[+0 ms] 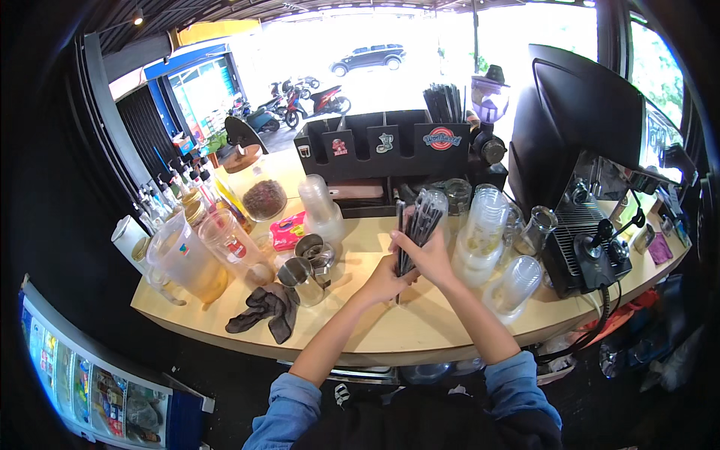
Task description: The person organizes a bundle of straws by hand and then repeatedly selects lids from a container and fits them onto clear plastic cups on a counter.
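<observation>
A bundle of black drinking straws (423,220) stands nearly upright above the wooden counter (388,332), between both hands. My left hand (388,279) wraps the lower part of the bundle. Higher up, my right hand (430,253) grips the same straws. One straw at the left side reaches lower than the others. Behind the bundle, clear plastic cups are partly hidden. More straws (444,101) stand in the right compartment of a black organizer box (360,152) at the back of the counter.
Stacked plastic cups (488,211) and an espresso machine (585,247) occupy the right. Metal pitchers (302,281), a dark cloth (264,315), a plastic measuring jug (185,259) and several pump bottles (180,180) stand or lie left. A pink tissue pack (287,231) sits beside stacked cups (318,199).
</observation>
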A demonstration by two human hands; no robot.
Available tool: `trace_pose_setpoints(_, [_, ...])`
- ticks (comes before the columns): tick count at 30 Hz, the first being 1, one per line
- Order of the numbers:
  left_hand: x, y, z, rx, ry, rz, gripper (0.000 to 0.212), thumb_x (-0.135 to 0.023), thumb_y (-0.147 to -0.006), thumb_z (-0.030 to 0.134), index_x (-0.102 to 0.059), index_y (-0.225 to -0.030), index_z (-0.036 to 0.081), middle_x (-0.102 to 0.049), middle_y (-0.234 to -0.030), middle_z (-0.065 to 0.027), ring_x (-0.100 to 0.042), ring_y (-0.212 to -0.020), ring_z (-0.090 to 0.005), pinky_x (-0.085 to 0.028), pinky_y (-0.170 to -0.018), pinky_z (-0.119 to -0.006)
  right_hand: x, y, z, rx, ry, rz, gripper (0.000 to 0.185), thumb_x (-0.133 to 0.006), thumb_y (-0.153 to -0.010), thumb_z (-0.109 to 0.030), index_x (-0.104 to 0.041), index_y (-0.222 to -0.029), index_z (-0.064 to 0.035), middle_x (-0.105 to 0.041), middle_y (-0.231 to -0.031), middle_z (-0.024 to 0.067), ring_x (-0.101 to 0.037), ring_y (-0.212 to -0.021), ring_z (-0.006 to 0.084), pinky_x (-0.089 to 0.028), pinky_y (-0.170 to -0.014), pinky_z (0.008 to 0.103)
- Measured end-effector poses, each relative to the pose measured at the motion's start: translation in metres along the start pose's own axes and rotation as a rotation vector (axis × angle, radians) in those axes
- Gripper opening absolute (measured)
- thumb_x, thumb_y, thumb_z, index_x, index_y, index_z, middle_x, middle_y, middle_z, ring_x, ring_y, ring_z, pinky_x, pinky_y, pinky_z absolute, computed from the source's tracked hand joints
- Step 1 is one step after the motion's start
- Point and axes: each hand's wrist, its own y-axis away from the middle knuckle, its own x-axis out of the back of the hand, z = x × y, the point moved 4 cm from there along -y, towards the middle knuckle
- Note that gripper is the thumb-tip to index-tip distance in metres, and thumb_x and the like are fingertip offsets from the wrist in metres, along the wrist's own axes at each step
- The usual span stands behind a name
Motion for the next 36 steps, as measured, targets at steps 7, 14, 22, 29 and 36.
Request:
trace_pose_setpoints(7, [-0.006, 0.000, -0.006, -0.076, -0.210, -0.068, 0.022, -0.067, -0.080, 0.020, -0.055, -0.075, 0.002, -0.053, -0.060, 0.0018, -0.050, -0.054, -0.0063, -0.041, -0.049, -0.022, 0.004, -0.002, -0.100, 0.596, 0.281, 0.088, 0.017, -0.057, -0.084, -0.009, -0.057, -0.096, 0.0024, -0.060, -0.087, 0.0114, -0.058, -0.082, 0.0177, -0.046, -0.072, 0.0301])
trace_pose_setpoints(14, [-0.003, -0.003, 0.013, 0.028, -0.056, -0.046, 0.032, -0.069, -0.078, 0.023, -0.047, -0.063, 0.006, -0.044, -0.052, 0.0040, -0.041, -0.046, -0.0053, -0.034, -0.043, -0.021, -0.002, -0.009, -0.097, 0.484, 0.566, -0.168, 0.029, -0.060, -0.083, -0.018, -0.054, -0.104, 0.0015, -0.060, -0.100, 0.0112, -0.059, -0.089, 0.0207, -0.046, -0.077, 0.0301])
trace_pose_setpoints(22, [-0.024, -0.035, 0.078, -0.212, -0.086, -0.168, 0.027, -0.071, -0.075, 0.019, -0.048, -0.080, 0.006, -0.048, -0.061, 0.0022, -0.047, -0.050, -0.0061, -0.039, -0.045, -0.021, 0.011, -0.024, -0.075, -0.178, 0.026, -0.297, 0.017, -0.062, -0.084, -0.019, -0.052, -0.089, -0.0061, -0.055, -0.065, 0.0012, -0.055, -0.063, 0.0100, -0.046, -0.065, 0.0247])
trace_pose_setpoints(29, [0.010, -0.121, 0.123, -0.304, -0.303, -0.312, 0.067, -0.077, -0.066, 0.030, -0.043, -0.118, 0.006, -0.050, -0.110, -0.0042, -0.050, -0.093, -0.0141, -0.044, -0.075, -0.029, 0.074, -0.099, -0.148, 0.136, -0.228, 0.065, 0.022, -0.060, -0.085, -0.022, -0.049, -0.071, -0.0093, -0.048, -0.055, 0.0012, -0.047, -0.049, 0.0111, -0.040, -0.050, 0.0255])
trace_pose_setpoints(36, [0.039, -0.231, 0.134, -0.478, -0.711, 0.014, 0.067, -0.067, -0.076, 0.034, -0.037, -0.123, -0.002, -0.045, -0.119, -0.0194, -0.049, -0.106, -0.0268, -0.041, -0.089, -0.038, 0.132, -0.194, -0.184, 0.358, 0.005, 0.376, 0.029, -0.056, -0.088, -0.025, -0.042, -0.067, -0.0099, -0.035, -0.053, -0.0019, -0.040, -0.050, 0.0106, -0.038, -0.053, 0.0280])
